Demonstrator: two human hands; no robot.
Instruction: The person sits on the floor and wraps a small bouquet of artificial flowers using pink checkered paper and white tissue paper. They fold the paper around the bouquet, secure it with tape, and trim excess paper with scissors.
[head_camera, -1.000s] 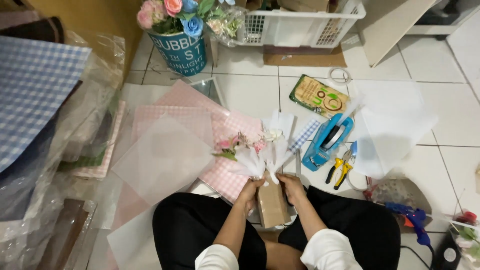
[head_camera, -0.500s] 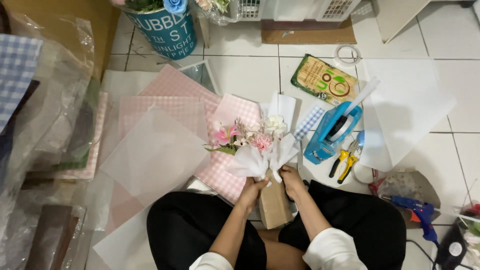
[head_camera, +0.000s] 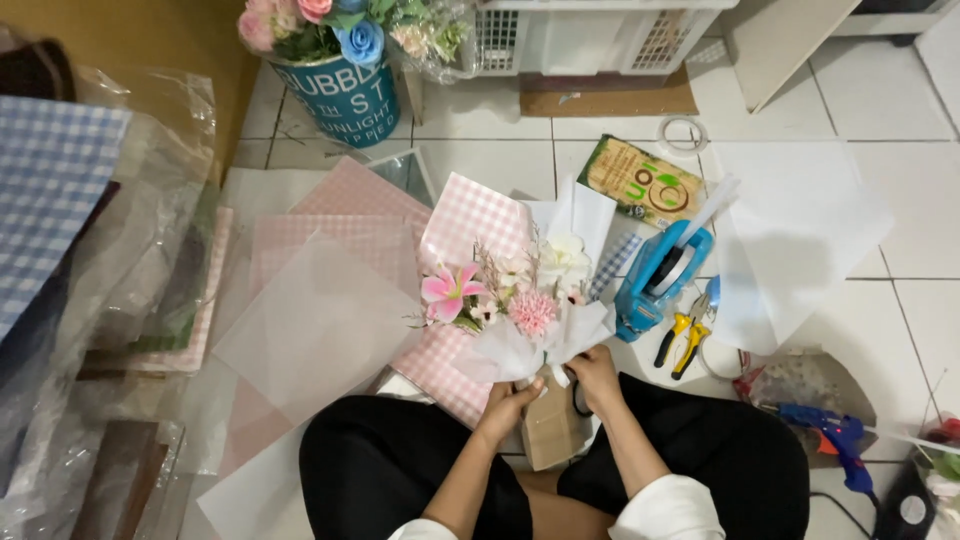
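Person: seated on a white tiled floor (head_camera: 480, 150) in black trousers and white sleeves, seen from above, knees spread toward the near edge.
Left hand (head_camera: 512, 402): closed around the neck of a small bouquet (head_camera: 520, 300), gripping from the left side just below the wrapping.
Right hand (head_camera: 596, 372): closed on the same neck from the right, close beside the other hand, the two nearly touching.
Brown paper piece (head_camera: 549, 432): upright between the knees, directly under the gathered stems.
Bouquet: held upright at centre, a pink lily, a round pink bloom and a white flower set in white tissue against pink checked paper.
Glue gun (head_camera: 828, 440): blue, lying at near right beside a crumpled bag.
Pliers (head_camera: 684, 335): yellow-handled, on the floor just right of the hands.
Tape dispenser (head_camera: 662, 267): blue, just beyond the pliers, next to a large white sheet (head_camera: 800, 230).
Translucent sheet (head_camera: 320, 325): spread left of the bouquet over more pink checked sheets (head_camera: 350, 200).
Green packet (head_camera: 642, 182): flat on the tiles farther back, a clear tape ring (head_camera: 683, 133) beyond it.
Teal bucket (head_camera: 345, 95): at far left, filled with pink and blue flowers.
White basket (head_camera: 590, 35): along the far edge, on a strip of cardboard.
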